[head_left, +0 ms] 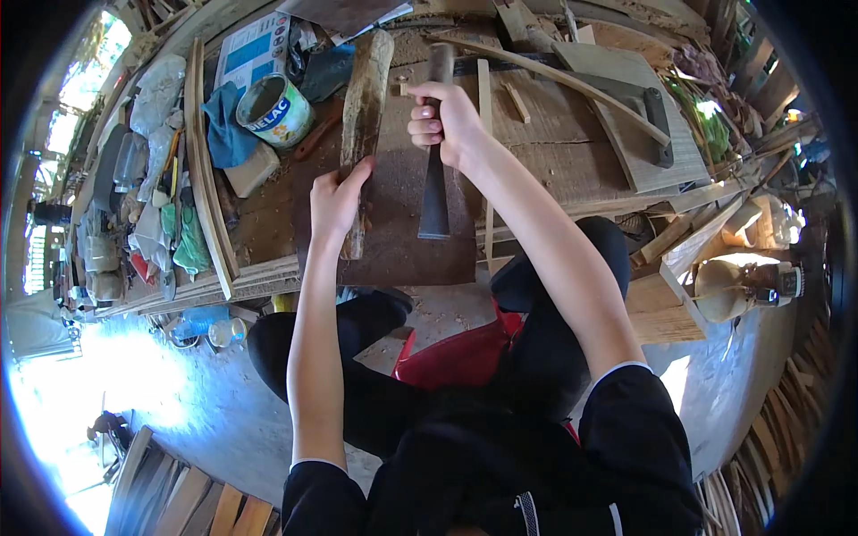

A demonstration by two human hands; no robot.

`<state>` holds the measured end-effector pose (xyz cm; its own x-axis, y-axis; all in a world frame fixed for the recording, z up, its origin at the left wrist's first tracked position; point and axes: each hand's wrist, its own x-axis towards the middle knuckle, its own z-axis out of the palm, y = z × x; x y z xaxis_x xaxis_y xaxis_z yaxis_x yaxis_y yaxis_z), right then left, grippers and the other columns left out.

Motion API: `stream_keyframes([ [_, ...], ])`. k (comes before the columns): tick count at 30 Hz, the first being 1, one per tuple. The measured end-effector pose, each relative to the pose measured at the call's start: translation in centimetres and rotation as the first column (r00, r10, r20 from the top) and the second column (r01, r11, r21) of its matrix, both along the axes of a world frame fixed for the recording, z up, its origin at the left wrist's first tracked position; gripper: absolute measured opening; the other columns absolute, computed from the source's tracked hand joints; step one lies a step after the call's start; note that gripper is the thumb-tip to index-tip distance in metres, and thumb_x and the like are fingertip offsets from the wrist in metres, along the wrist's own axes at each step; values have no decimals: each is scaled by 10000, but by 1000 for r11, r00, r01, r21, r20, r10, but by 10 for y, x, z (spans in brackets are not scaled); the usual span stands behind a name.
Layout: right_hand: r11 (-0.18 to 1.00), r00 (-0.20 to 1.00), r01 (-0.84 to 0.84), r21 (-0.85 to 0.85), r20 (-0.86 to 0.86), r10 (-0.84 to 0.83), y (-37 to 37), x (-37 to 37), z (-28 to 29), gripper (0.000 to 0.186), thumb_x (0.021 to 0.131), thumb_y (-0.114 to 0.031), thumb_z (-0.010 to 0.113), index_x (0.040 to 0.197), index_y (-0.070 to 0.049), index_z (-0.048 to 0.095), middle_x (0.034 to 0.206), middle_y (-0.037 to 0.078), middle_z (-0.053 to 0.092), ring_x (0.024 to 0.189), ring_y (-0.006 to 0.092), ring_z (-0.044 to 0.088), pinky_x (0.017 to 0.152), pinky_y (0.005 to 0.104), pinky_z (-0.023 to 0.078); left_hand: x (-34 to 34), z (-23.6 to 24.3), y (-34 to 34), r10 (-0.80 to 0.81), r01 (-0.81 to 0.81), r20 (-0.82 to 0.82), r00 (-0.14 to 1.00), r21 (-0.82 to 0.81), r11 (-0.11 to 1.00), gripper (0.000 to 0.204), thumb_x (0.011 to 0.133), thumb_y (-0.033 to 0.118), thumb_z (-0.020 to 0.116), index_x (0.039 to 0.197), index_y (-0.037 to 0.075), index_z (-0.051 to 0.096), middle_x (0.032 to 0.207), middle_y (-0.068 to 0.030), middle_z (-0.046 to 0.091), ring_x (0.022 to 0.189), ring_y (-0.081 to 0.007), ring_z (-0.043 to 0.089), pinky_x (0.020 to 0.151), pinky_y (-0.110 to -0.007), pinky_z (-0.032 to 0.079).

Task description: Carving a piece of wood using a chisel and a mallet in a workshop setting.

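Note:
My right hand (447, 121) is closed around a chisel (433, 205), just below the top of its wooden handle. The wide, dark blade points down toward me, its cutting edge near the front of a brown sheet (411, 255). To the left, my left hand (335, 201) grips a rough, weathered length of wood (365, 98), with the thumb laid along it and the other fingers mostly hidden. This wood lies lengthwise away from me, its near end over the brown sheet. A thin wooden strip (485, 134) lies just right of the chisel.
On the wooden bench (559, 147) stand a tin can (275, 112) and a blue cloth (228, 125). A handsaw (626, 107) lies at the right beneath a long stick (572, 79). Bags and bottles crowd the left. A red stool (460, 357) shows below me.

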<state>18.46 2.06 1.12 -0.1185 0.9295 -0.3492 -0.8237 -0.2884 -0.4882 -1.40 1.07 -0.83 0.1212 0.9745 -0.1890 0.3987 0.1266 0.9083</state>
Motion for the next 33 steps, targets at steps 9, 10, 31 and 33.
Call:
stream_keyframes([
  [9, 952, 973, 192, 236, 83, -217, -28, 39, 55, 371, 831, -270, 614, 587, -141, 366, 543, -23, 353, 514, 117, 349, 496, 264, 277, 10, -15, 5, 132, -143, 236, 963, 31, 989, 328, 827, 305, 720, 762, -3, 630, 562, -75, 570, 366, -157, 507, 318, -304, 388],
  [10, 936, 969, 163, 311, 130, -212, -31, 43, 59, 369, 834, -273, 607, 587, -138, 367, 550, -21, 353, 519, 115, 346, 495, 264, 274, 13, -15, 7, 165, -179, 223, 961, 45, 983, 331, 827, 306, 721, 762, -5, 628, 563, -80, 571, 362, -159, 505, 318, -308, 388],
  [31, 849, 973, 147, 507, -229, -31, -64, 31, 56, 253, 850, -218, 540, 653, -109, 426, 478, 0, 359, 391, 121, 339, 399, 270, 265, 54, 4, 0, 312, -279, -111, 944, 242, 930, 433, 790, 400, 712, 666, -6, 626, 552, -98, 621, 485, -230, 638, 539, -349, 507],
  [33, 834, 986, 133, 535, -157, -56, -67, 35, 56, 256, 847, -219, 545, 651, -108, 423, 477, 3, 361, 395, 124, 342, 401, 273, 264, 53, 8, -1, 282, -252, -116, 952, 224, 942, 455, 773, 443, 712, 683, 1, 648, 575, -113, 638, 528, -250, 653, 584, -363, 518],
])
